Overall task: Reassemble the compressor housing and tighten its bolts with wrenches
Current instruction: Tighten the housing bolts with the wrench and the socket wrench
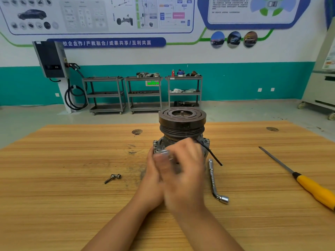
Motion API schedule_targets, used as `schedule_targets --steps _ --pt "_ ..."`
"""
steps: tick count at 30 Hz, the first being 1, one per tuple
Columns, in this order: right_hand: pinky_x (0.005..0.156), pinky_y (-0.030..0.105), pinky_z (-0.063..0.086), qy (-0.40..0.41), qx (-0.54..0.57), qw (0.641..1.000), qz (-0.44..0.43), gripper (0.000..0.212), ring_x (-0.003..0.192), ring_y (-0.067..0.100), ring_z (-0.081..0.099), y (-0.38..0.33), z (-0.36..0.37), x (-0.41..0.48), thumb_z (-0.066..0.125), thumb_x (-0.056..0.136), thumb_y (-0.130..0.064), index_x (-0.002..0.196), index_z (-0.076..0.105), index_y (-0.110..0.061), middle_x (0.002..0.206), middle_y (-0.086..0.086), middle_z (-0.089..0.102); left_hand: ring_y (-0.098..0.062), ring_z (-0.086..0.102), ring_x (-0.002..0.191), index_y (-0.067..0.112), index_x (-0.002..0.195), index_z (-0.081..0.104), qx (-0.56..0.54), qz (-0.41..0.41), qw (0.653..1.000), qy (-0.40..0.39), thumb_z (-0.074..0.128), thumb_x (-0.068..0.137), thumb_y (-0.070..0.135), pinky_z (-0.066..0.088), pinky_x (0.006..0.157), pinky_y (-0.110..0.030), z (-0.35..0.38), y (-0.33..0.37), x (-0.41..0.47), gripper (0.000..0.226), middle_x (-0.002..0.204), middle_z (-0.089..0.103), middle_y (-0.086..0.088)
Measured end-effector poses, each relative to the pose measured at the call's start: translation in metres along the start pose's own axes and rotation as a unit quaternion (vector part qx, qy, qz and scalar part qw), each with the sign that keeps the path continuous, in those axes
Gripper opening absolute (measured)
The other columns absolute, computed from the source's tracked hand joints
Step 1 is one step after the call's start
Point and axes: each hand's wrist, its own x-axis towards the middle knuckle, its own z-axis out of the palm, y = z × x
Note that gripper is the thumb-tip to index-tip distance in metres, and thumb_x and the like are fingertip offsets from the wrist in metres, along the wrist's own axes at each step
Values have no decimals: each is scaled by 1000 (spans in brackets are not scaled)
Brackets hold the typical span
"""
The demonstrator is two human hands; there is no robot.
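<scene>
The compressor (182, 124) stands upright on the wooden table (72, 196), its dark pulley on top and bolt heads on its grey flange. My right hand (184, 169) is blurred in front of the housing and grips a shiny metal wrench (164, 154) whose end sits near the left flange bolt. My left hand (152, 171) rests against the housing's lower left side; its fingers are mostly hidden behind the right hand. An L-shaped socket wrench (214, 182) lies just right of the housing. Two loose bolts (113, 177) lie to the left.
A yellow-handled screwdriver (308, 183) lies at the table's right. A black cable (213, 154) hangs from the compressor's right side. Two round holes (136, 131) mark the tabletop's far part. Grey shelf carts (143, 93) and a wall charger stand across the floor.
</scene>
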Motion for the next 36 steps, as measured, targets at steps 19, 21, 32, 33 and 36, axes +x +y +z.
schedule_targets --steps 19,21,32,33,36 --pt "38 21 21 49 476 767 427 71 38 10 27 79 -72 83 12 95 -64 45 34 -20 44 -5 26 2 38 130 48 144 -11 -53 80 995 11 75 43 75 31 97 -13 -7 3 4 135 147 33 22" --pt "37 21 21 61 480 760 435 71 38 10 27 85 -71 81 12 95 -64 44 34 -20 44 -5 26 2 38 130 47 144 -11 -53 80 995 11 75 45 73 31 95 -11 -7 3 4 134 147 33 21" --pt "37 19 22 147 485 757 413 72 41 11 31 83 -77 56 7 95 -64 46 35 -19 47 -4 28 9 40 124 52 142 -8 -43 82 995 22 75 45 75 32 88 -2 -6 2 5 130 143 36 27" --pt "37 19 22 156 482 764 400 72 41 12 32 80 -77 53 6 95 -64 46 35 -19 47 -3 28 8 40 124 51 143 -8 -43 82 995 23 74 44 77 31 86 -1 -7 2 5 131 143 36 27" --pt "39 20 20 182 486 776 358 72 43 13 36 70 -77 43 4 93 -66 48 35 -19 48 -2 30 6 38 128 46 145 -8 -50 84 995 22 74 41 78 30 87 0 -7 1 6 136 144 34 25"
